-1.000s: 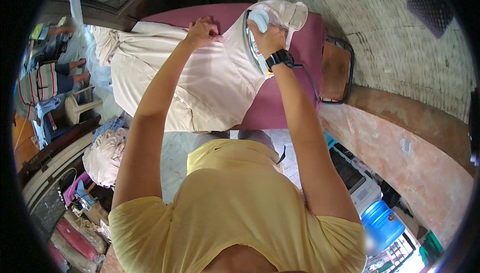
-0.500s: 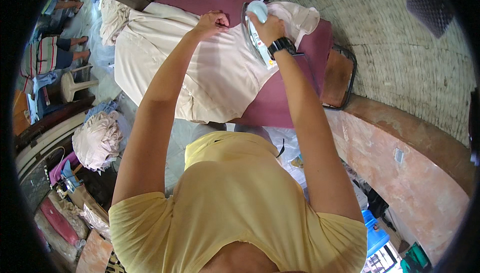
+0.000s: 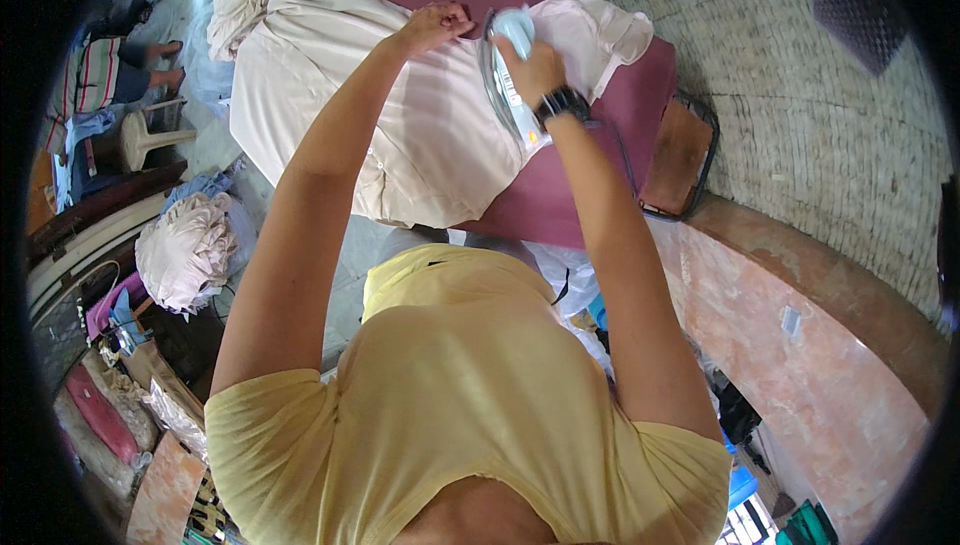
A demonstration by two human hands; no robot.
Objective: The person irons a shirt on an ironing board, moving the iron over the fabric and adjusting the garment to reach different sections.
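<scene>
A cream buttoned shirt (image 3: pixel 330 85) lies spread over the maroon padded ironing board (image 3: pixel 560 195), one sleeve reaching toward the right end. My right hand (image 3: pixel 532 70), with a black watch at the wrist, is wrapped round the handle of a pale blue and white iron (image 3: pixel 513 23). The iron stands on the shirt with its length pointing away from me. To its left, near the far edge of the cloth, my left hand (image 3: pixel 437 27) has its fingers curled together. Whatever is between those fingertips is hidden.
The iron's dark cord (image 3: pixel 622 150) runs over the board's right side, beside a brown end panel (image 3: pixel 672 160) in a black frame. A bundle of cream cloth (image 3: pixel 187 253) sits at the left. Beyond it are a beige stool (image 3: pixel 150 137) and other people's legs (image 3: pixel 165 78).
Both hands remain at nearly the same spots on the shirt. The iron's tip has turned slightly and shifted a little across the cloth. The whole view has tilted slightly.
</scene>
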